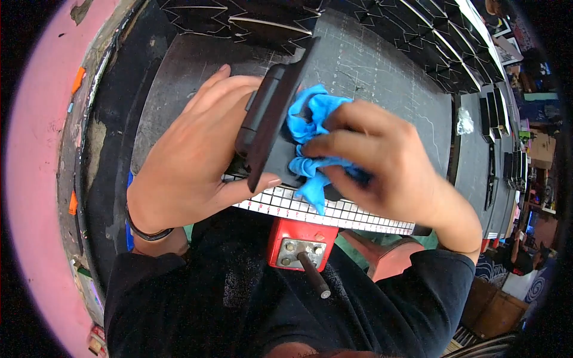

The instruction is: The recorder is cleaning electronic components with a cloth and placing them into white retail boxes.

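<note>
My left hand (192, 143) holds up a thin black panel (282, 112) from its left side, with the thumb at its lower end. The panel stands tilted, and a rounded black bar runs along its left face. Against its right face presses a crumpled blue cloth (313, 107), pinched in the bent fingers of my right hand (376, 147). My right hand is blurred. Beneath both hands lies a scratched black board (380, 85) marked with faint lines. A white ruler strip (286, 203) follows its near edge, partly covered by the cloth.
A red bracket (280, 241) with a metal rod (315, 277) juts towards me. Rows of folded black pieces (416, 40) with white edges stand at the back. A clear plastic wad (464, 121) lies rightwards. At far right sits another person (523, 257). A pink wall (40, 134) bounds the left.
</note>
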Available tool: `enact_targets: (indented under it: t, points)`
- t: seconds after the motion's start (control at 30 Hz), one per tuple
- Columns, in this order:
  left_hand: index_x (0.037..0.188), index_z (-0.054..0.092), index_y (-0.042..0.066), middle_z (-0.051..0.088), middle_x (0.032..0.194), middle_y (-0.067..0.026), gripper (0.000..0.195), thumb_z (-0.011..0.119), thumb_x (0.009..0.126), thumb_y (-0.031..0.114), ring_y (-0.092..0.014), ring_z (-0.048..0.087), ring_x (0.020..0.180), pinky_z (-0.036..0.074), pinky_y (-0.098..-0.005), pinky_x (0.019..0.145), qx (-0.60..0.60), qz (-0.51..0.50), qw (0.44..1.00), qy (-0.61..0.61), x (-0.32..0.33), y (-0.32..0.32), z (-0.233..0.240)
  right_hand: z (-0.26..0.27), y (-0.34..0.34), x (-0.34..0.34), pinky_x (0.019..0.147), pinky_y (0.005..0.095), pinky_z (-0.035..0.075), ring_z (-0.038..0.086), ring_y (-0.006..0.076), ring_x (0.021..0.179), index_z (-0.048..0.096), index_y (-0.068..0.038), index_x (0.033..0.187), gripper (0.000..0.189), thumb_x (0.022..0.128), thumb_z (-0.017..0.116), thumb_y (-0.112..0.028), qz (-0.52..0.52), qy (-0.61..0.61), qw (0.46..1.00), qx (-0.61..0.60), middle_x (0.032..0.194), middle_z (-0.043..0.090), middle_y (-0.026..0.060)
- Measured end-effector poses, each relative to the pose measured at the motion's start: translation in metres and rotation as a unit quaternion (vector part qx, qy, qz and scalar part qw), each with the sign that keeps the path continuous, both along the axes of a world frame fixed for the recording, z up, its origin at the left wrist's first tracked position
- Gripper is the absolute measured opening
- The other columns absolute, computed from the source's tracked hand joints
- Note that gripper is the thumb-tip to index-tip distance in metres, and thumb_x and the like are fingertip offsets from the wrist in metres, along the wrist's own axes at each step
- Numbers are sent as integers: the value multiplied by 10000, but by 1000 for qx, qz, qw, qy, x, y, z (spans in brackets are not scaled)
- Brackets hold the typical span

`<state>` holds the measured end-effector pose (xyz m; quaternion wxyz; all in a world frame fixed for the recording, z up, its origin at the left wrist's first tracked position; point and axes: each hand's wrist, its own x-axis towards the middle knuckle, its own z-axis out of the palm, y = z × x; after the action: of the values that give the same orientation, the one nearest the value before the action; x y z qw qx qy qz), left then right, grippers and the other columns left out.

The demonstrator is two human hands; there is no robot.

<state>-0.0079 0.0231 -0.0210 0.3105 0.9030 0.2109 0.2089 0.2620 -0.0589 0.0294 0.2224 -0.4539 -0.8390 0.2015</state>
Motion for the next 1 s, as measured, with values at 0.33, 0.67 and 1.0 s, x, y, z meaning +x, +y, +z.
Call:
enact_targets:
  t: [0.33,0.67,1.0]
  points:
    - [1582,489,-43,542,1625,-232,873,921,848,149,-360,527,1505,400,-478,1257,-13,1,1000,-16,-1,-1,-3,0,3,3,857,396,580,750,307,973,797,-1,1077,254,827,757,25,-11,10,1000,-12,1038,774,162]
    - [1578,495,-41,557,1610,-217,887,929,821,118,-353,541,1489,402,-490,1254,9,-5,1000,0,0,-2,0,-3,5,3,813,400,581,734,314,942,801,-5,1088,274,823,747,37,-18,23,1000,-1,1021,744,172]
    - [1557,523,-32,577,1586,-202,853,929,819,104,-350,555,1471,414,-467,1240,-19,0,1000,1,0,-2,3,-6,9,5,816,404,589,746,328,889,780,7,1051,229,822,769,16,-23,64,998,5,976,727,171]
